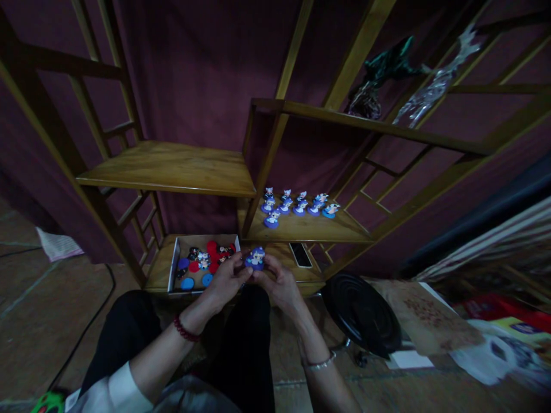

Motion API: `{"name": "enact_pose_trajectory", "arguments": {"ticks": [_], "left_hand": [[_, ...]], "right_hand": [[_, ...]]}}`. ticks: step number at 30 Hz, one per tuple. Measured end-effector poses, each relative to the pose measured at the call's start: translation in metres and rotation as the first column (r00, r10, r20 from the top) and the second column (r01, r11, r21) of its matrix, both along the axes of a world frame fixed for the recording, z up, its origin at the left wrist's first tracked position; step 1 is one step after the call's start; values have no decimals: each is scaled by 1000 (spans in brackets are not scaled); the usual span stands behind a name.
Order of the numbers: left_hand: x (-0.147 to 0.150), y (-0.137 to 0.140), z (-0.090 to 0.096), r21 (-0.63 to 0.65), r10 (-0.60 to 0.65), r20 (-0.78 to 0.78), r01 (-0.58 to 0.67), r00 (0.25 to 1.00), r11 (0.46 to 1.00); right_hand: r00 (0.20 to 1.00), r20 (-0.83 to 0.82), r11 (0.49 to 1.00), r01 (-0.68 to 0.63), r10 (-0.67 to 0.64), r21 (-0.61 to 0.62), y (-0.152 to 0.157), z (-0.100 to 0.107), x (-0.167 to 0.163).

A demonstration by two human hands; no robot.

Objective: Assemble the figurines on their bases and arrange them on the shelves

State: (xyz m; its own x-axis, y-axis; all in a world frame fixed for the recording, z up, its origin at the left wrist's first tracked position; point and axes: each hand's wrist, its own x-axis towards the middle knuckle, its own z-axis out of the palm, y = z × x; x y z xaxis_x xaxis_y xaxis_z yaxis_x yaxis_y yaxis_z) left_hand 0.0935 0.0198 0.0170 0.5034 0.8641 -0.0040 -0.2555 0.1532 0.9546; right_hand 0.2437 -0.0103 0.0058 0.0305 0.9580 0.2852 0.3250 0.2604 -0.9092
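Between my two hands is a small purple-haired figurine point(255, 257) on a purple base, held upright above my knees. My left hand point(229, 279) grips it from the left side, and my right hand point(278, 281) closes on it from the right, thumb near the base. Just left of my left hand, a shallow cardboard box point(173, 265) holds several figurines, red pieces and loose blue discs point(187, 283). Ahead, on a wooden shelf point(301, 232), several similar figurines point(286, 205) stand in rows, mostly on purple bases.
A phone point(300, 255) lies on the lowest shelf board, right of my hands. A black round stool point(364, 312) stands at the right, beside a cardboard sheet point(424, 315) and plastic bags point(495, 355). A higher shelf point(172, 166) juts out at left; a cable point(92, 321) crosses the floor.
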Motion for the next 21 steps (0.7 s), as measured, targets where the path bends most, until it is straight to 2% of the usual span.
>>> {"name": "enact_pose_trajectory", "arguments": {"ticks": [9, 17, 21], "left_hand": [[17, 0, -2, 19, 7, -26, -6, 1000, 1000], [32, -2, 1, 195, 128, -244, -80, 961, 978], [42, -3, 4, 246, 150, -264, -84, 953, 966]], "right_hand": [[997, -43, 998, 57, -57, 0, -6, -4, 14], [986, -140, 996, 90, -91, -13, -8, 0, 33], [975, -195, 994, 107, -110, -24, -10, 5, 42]]}}
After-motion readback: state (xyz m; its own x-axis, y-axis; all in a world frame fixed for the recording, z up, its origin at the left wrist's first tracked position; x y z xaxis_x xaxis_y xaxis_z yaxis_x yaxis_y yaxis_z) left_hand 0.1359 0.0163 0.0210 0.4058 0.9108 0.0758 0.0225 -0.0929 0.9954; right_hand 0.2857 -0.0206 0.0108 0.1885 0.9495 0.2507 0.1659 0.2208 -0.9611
